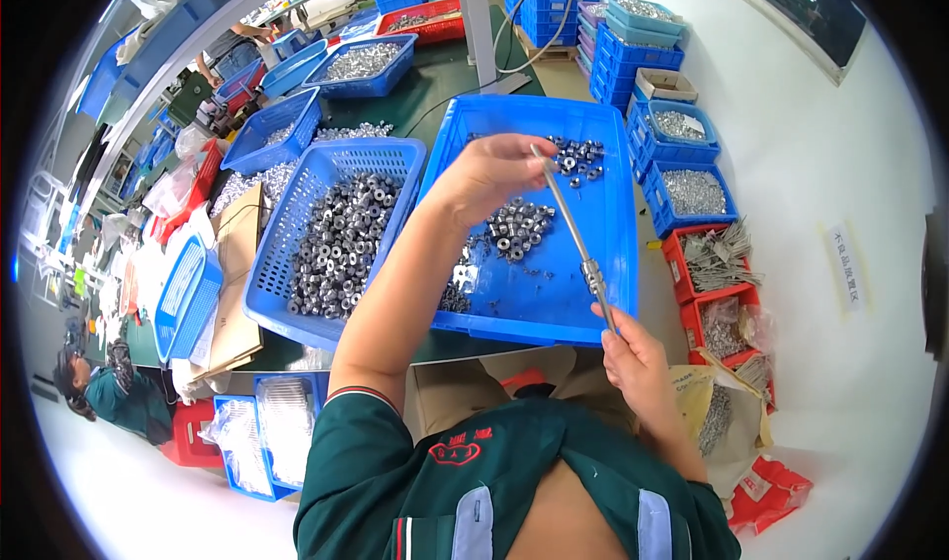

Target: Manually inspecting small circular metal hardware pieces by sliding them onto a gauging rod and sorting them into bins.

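A thin metal rod (566, 214) slants in front of me above a large blue tray (605, 199). Near its upper end, the fingers of my left hand (494, 172) are closed in a pinch. My right hand (635, 360) grips the lower end between thumb and fingers. A few small shiny metal pieces (592, 274) sit around the rod just above my right hand. Clusters of small metal rings (519, 229) lie in the tray below, and another group of rings (578, 160) is at its far side, partly hidden by my left hand.
Left of the tray, a blue perforated basket (259, 288) holds many metal rings. Blue bins (393, 78) of metal parts stand farther back on the green table (435, 61). Red bins (682, 268) and stacked blue crates (633, 61) line the right wall. Another person (124, 397) is at far left.
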`<state>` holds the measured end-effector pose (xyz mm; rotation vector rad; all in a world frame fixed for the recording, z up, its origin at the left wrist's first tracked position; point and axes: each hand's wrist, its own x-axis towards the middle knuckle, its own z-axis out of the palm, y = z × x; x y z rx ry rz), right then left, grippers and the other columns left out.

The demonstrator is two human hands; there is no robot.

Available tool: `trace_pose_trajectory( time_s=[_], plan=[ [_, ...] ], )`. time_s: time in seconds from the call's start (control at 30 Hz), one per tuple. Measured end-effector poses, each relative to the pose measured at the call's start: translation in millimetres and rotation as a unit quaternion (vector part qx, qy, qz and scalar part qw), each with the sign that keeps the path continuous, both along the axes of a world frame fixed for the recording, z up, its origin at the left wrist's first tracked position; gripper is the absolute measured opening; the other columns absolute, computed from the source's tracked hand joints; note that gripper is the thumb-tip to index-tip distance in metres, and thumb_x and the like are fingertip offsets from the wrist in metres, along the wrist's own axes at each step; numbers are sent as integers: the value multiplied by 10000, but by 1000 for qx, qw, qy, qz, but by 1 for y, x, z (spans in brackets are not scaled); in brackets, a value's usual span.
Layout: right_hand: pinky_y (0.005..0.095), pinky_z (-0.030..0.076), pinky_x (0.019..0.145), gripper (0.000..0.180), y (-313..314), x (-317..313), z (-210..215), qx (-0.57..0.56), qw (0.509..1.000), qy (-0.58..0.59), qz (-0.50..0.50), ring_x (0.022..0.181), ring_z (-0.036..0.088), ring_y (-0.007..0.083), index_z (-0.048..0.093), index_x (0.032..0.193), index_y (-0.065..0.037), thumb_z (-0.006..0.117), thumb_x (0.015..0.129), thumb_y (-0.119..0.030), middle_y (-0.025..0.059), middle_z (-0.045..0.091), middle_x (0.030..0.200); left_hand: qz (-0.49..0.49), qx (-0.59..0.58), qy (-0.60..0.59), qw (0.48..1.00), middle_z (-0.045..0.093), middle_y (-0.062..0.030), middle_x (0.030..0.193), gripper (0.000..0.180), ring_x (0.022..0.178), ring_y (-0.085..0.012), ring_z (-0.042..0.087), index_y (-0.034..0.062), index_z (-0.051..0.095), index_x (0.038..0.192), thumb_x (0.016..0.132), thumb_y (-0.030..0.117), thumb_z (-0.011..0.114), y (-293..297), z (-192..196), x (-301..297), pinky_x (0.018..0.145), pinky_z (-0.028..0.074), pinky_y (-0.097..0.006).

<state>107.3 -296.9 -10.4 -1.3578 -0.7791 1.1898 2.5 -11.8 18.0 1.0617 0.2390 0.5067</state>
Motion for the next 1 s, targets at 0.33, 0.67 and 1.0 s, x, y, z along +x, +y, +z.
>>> trace_pose_trajectory(
  time_s=[0.33, 0.67, 1.0],
  plan=[
    [160, 253, 448, 369, 12, -1, 2, 34, 996, 76, -18, 525, 317, 3, 439, 1308, -34, 455, 946, -104, -62, 375, 662, -184, 104, 55, 976, 657, -138, 980, 630, 937, -177, 626, -41, 439, 1266, 709, 24, 726, -44, 4, 19, 877, 450, -286],
    [156, 236, 428, 368, 5, -3, -4, 18, 996, 83, -39, 499, 295, -7, 434, 1309, -24, 451, 948, -92, -69, 360, 649, 144, 393, 235, 877, 657, -91, 971, 314, 858, -159, 618, -26, 597, 1097, 834, 143, 625, 33, -26, -9, 753, 491, -292],
    [156, 230, 427, 363, 4, 0, -12, 32, 996, 73, -38, 502, 291, -7, 440, 1302, -16, 457, 949, -97, -72, 346, 648, 0, 619, 554, 556, 645, -160, 997, 237, 920, -337, 620, 77, 682, 948, 748, 125, 566, 55, -82, -6, 788, 507, -418]
  ],
)
